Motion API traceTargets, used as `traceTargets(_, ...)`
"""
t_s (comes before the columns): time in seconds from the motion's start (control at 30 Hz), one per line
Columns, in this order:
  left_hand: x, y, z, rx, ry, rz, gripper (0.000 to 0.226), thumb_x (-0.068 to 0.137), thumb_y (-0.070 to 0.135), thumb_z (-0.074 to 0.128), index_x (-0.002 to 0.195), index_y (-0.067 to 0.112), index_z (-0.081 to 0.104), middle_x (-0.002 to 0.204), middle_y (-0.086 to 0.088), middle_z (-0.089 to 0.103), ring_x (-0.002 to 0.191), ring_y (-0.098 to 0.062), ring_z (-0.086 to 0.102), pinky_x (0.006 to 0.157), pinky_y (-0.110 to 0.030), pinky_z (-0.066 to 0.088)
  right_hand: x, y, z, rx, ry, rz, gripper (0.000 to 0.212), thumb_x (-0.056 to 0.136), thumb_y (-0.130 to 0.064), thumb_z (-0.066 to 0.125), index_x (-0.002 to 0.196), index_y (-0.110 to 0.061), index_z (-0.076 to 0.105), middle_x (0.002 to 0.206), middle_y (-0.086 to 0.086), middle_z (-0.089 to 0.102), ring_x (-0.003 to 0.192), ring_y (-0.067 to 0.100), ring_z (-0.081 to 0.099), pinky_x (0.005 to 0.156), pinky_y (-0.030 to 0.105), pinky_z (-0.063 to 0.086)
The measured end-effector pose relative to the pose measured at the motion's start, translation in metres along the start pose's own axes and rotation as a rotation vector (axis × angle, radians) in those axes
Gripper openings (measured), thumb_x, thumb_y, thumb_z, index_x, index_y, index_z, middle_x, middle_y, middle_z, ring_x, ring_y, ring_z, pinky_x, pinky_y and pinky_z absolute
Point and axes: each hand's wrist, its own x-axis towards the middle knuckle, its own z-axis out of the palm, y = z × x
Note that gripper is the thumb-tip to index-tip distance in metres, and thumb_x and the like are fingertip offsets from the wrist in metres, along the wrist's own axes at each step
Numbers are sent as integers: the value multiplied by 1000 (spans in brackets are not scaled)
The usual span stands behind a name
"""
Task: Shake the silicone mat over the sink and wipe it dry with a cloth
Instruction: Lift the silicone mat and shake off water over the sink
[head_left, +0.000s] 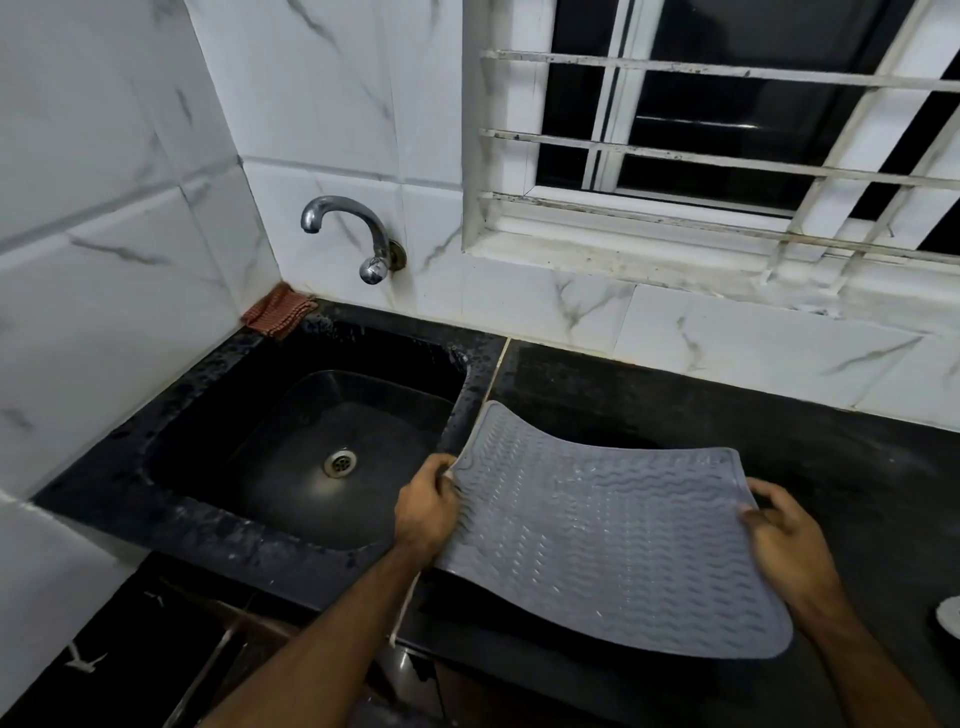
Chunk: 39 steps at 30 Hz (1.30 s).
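Observation:
A grey silicone mat (602, 525) with a wavy ribbed surface is lifted off the black countertop, sagging in the middle, just right of the sink. My left hand (426, 512) grips its left edge. My right hand (779, 530) pinches its right edge with the thumb on top. The black sink (415, 364) with a metal drain lies to the left of the mat. A reddish checked cloth (278, 310) is folded in the back left corner behind the sink.
A chrome tap (353, 234) sticks out of the marble-tiled wall above the sink. The black countertop (779, 415) runs to the right under a barred window (727, 130). A white object (949, 616) shows at the right edge.

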Motion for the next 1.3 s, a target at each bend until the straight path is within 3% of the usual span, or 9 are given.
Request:
traceTargets(0.1,8,-2,-15,-38,36,11,19,99,20,47,103,30,62,90,7,70,86,-17,64,78,-34,50,-1,-19,6,41,11,-60,25,101,-15,55,116,-33,61,101,1,71,92,21,69,78,39,55)
traceTargets(0.33,41,-34,-56,-39,75,-46,17,100,22,48,106,26,64,96,4,70,93,-20,64,85,-38,52,11,-80,57,82,-34,-103,34,99,-20,59,97,-53,65,96,-6,75,87,14,73,78,38,58)
traceTargets(0.57,74,-84,-90,11,9,-215,18,99,22,50,102,26,68,98,3,68,95,-20,63,81,-28,44,32,-153,129,78,-152,-177,29,97,-12,58,115,-31,70,106,-11,74,102,12,69,80,26,51)
traceTargets(0.77,96,-89,-100,-31,-14,-278,21,99,22,52,103,22,73,99,4,70,96,-18,64,79,-23,44,42,-219,158,102,-185,-227,31,97,-7,55,122,-17,71,126,4,69,120,24,62,110,44,46)
traceTargets(0.93,112,-91,-109,26,-37,-324,25,100,25,52,100,15,76,102,-4,72,96,-23,64,80,-26,47,36,-284,183,265,-247,-234,21,96,-7,57,101,-20,73,112,11,74,101,31,70,92,43,56)
traceTargets(1.07,126,-78,-126,84,-98,-332,36,101,37,49,77,14,65,98,-12,73,96,-31,67,86,-34,53,33,-323,215,291,-289,-242,19,97,-6,54,106,-15,68,104,14,74,80,22,73,71,38,62)
traceTargets(1.13,135,-59,-144,113,-61,-298,37,100,42,47,85,14,65,103,-12,72,102,-33,66,91,-36,51,31,-338,232,294,-319,-229,21,99,-5,51,115,-12,64,97,10,73,65,15,71,51,27,56)
traceTargets(1.2,145,-29,-167,107,14,-220,38,100,47,46,105,17,69,110,-9,70,108,-32,63,94,-35,48,30,-351,249,290,-332,-218,24,100,-5,51,122,-10,58,96,10,71,68,18,71,49,28,56)
traceTargets(1.3,161,32,-203,-1,109,-55,43,97,56,48,112,23,70,109,-4,71,109,-28,63,101,-42,45,29,-367,272,283,-332,-221,31,99,-4,54,128,-13,50,108,17,68,76,24,72,51,33,59)
